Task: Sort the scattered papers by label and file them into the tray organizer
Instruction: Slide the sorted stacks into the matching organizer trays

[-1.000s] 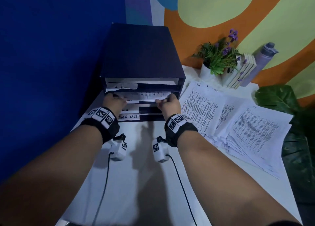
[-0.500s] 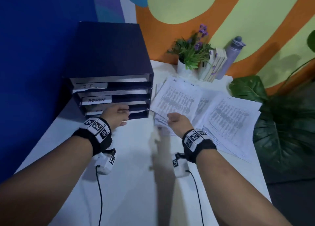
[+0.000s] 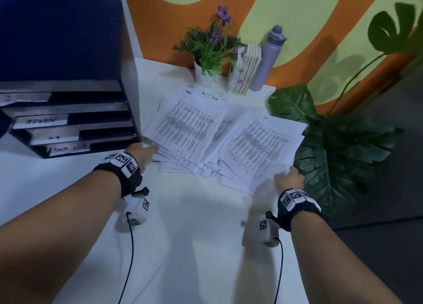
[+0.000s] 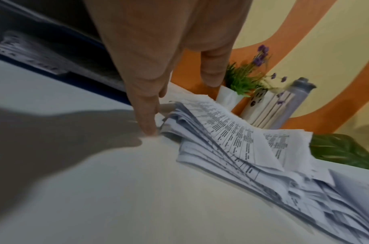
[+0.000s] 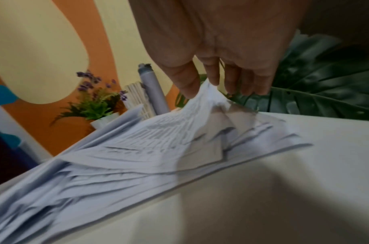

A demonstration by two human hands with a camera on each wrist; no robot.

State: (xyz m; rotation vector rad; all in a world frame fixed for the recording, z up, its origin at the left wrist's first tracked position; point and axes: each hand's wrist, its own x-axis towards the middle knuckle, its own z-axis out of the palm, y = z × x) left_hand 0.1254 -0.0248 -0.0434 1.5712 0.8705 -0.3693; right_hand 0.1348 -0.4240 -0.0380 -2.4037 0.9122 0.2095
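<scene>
Head view puts the dark tray organizer at the far left of the white desk, its labelled slots facing forward. Just right of it, the left hand reaches with straight fingers to the near-left edge of the scattered papers, holding nothing. At the pile's near-right corner, the right hand pinches a lifted sheet between thumb and fingertips.

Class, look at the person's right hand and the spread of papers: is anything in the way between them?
Nothing visible. The right hand already pinches a corner of the top sheet of the papers, lifting it; the big green leaf lies just beyond, not between.
</scene>
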